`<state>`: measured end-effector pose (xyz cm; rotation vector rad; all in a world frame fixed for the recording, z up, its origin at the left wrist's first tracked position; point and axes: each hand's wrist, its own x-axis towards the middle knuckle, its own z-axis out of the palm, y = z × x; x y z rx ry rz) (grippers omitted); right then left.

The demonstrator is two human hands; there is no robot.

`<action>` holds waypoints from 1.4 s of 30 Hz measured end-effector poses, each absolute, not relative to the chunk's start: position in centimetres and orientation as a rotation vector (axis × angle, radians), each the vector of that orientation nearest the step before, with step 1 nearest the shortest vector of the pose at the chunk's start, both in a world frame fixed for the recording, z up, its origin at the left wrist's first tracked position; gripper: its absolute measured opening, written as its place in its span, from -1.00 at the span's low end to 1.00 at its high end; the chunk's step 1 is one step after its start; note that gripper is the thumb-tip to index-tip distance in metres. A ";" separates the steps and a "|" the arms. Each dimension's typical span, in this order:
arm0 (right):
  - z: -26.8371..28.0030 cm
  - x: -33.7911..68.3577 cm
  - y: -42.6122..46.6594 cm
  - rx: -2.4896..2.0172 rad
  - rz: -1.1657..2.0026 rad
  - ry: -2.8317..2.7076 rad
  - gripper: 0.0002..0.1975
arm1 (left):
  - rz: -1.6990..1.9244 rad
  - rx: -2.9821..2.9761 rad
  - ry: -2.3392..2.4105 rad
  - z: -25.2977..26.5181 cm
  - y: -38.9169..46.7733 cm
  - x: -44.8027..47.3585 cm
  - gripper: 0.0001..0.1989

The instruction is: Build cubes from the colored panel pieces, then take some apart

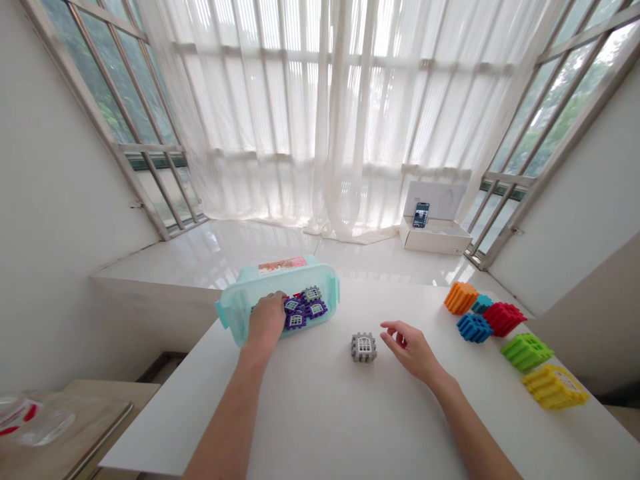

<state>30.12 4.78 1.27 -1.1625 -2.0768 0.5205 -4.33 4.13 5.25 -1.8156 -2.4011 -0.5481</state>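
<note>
My left hand (267,316) reaches down into a tilted, pale turquoise plastic bin (327,275). Its fingertips are hidden among the pieces, so whether they grip one cannot be told. Beside it in the bin lie several purple window-shaped building blocks (297,320), a grey window block (313,293) and a bit of red. On the white table (320,413), a short stack of grey window blocks (363,347) stands in front of me. Just right of that stack hovers my right hand (411,348), thumb and forefinger apart, holding nothing.
Stacks of orange (461,298), teal (481,305), blue (474,328), red (504,319), green (527,351) and yellow blocks (555,387) stand along the table's right side. Behind, a phone (421,215) leans in a white box (435,239) on the ledge. A plastic bottle (37,421) lies at the far left.
</note>
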 end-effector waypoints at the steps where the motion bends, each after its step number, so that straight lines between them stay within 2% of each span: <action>1: 1.3 30.1 4.8 -1.168 0.508 -2.069 -0.69 | -0.596 -1.818 -2.373 5.3 4.2 -4.3 -0.66; 6: 1.9 30.2 4.7 -1.200 0.375 -1.984 -0.68 | -1.142 -1.939 -2.084 5.9 4.0 -2.2 -0.70; 12: 3.0 30.2 4.1 -1.104 0.342 -1.883 -0.68 | -1.932 -2.491 -1.756 6.8 2.4 2.6 -0.75; 15: 3.5 29.9 3.4 -1.025 0.533 -1.871 -0.68 | -2.246 -2.838 -1.487 6.9 1.2 4.4 -0.77; 18: 3.9 29.2 2.5 -0.916 0.915 -1.801 -0.65 | -2.437 -3.053 -1.257 7.0 0.3 5.4 -0.80; 22: 3.8 28.6 1.9 -0.779 1.291 -1.688 -0.65 | -2.520 -3.269 -1.069 7.2 -0.3 6.1 -0.83; 28: 3.0 28.9 2.3 -0.767 1.432 -1.538 -0.71 | -2.575 -3.396 -1.098 7.1 -0.4 6.3 -0.85; 32: 3.2 28.8 2.7 -0.788 1.400 -1.416 -0.72 | -2.568 -3.310 -1.432 7.0 0.0 6.2 -0.79; 37: 3.3 28.4 2.7 -0.875 1.262 -1.351 -0.72 | -2.513 -3.286 -1.791 7.0 0.4 6.1 -0.53; 42: 2.5 27.9 2.6 -0.916 1.111 -1.450 -0.74 | -2.469 -3.221 -1.955 6.3 0.6 6.8 -0.48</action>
